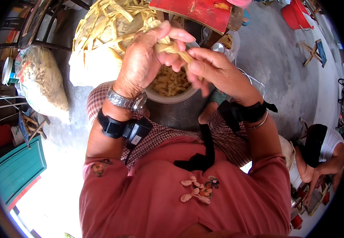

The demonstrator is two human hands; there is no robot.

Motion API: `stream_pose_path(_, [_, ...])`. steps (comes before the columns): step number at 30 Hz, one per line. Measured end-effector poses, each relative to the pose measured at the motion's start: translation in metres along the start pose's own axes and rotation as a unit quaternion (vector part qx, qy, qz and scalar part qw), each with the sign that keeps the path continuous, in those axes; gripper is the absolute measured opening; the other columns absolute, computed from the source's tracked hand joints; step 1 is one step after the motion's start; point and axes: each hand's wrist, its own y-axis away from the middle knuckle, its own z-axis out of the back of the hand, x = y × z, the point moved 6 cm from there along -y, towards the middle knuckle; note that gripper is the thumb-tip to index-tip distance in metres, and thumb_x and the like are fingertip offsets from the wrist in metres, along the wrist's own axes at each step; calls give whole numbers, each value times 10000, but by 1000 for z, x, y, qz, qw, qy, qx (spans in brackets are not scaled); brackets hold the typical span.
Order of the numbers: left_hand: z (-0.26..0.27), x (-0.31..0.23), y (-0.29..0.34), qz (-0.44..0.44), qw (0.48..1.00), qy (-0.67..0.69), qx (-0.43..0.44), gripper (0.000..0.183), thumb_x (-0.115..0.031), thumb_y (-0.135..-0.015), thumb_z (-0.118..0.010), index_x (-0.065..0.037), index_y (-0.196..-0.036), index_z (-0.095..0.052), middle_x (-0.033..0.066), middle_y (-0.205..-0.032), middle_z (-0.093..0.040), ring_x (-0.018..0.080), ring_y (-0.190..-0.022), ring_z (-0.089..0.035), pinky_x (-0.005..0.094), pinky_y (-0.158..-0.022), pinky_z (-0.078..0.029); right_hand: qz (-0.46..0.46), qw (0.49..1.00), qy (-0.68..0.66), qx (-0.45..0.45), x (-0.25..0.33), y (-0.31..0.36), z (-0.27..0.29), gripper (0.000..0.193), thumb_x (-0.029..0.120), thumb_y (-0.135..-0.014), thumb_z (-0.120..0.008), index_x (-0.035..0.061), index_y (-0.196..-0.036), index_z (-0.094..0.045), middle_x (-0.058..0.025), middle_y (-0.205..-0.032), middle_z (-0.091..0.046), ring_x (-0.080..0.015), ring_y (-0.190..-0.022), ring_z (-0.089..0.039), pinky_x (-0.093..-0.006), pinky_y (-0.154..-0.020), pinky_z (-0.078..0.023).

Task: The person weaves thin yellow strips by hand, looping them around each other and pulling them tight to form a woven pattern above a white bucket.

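Note:
Above a round white tub, both hands grip one soft, pale yellow flat strip. My left hand has the strip looped among its fingers, where it looks folded or knotted. My right hand pinches the strip's other end between thumb and fingers; its lower fingertips are blurred. Short yellow pieces, several of them knot-like, lie in the tub beneath. Just beyond my left hand rises a large heap of long yellow strips on white plastic. Whether the strip is leaf, husk or food sheet I cannot tell.
A red-topped stool stands beyond my hands. At left is a clear plastic bag full of pale pieces, near a dark wooden chair. A red bucket and folding stool stand far right. Another person bends at lower right.

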Motion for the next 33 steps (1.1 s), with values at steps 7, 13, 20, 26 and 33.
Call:
stream_pose_path(7, [-6, 3, -6, 1, 1000, 30, -7, 565, -464, -966, -391, 49, -1012, -623, 93, -869, -555, 130, -621, -531, 291, -584, -500, 78, 993, 55, -61, 2, 1, 8, 290, 257, -958, -493, 22, -811, -576, -3, -694, -536, -83, -659, -485, -238, -627, -401])
stream_pose_path(13, [-2, 18, -2, 76, 974, -205, -52, 586, -513, -926, -499, 14, -1175, -557, 22, -731, -543, 56, -514, -439, 228, -484, -439, 116, 984, 80, -107, -5, -2, 13, 264, 239, -955, -504, 11, -837, -569, -10, -709, -530, -85, -659, -479, -244, -617, -403])
stream_pose_path(20, [-1, -2, 0, 11, 997, -25, -69, 185, -147, -884, -619, -20, -1011, -576, -39, -615, -449, 13, -427, -293, 173, -398, -279, 148, 977, 114, -105, 7, 3, 16, 298, 265, -925, -559, -4, -795, -578, 3, -619, -497, -59, -583, -437, -247, -518, -342])
stream_pose_path(26, [4, -15, 1, -23, 999, 33, -24, 162, -114, -871, -637, -36, -1009, -604, -25, -649, -509, 31, -485, -397, 192, -426, -370, 140, 981, 81, -108, 11, 12, 27, 306, 264, -920, -571, 3, -760, -583, 13, -614, -522, -48, -579, -450, -228, -519, -358])
stream_pose_path(33, [-7, -16, -10, -70, 986, -147, -45, 163, -80, -856, -663, -41, -995, -587, -26, -787, -562, 15, -543, -451, 173, -432, -384, 18, 998, 20, -52, -4, 5, 28, 281, 302, -940, -550, 26, -896, -579, 29, -690, -536, -36, -623, -521, -197, -503, -401])
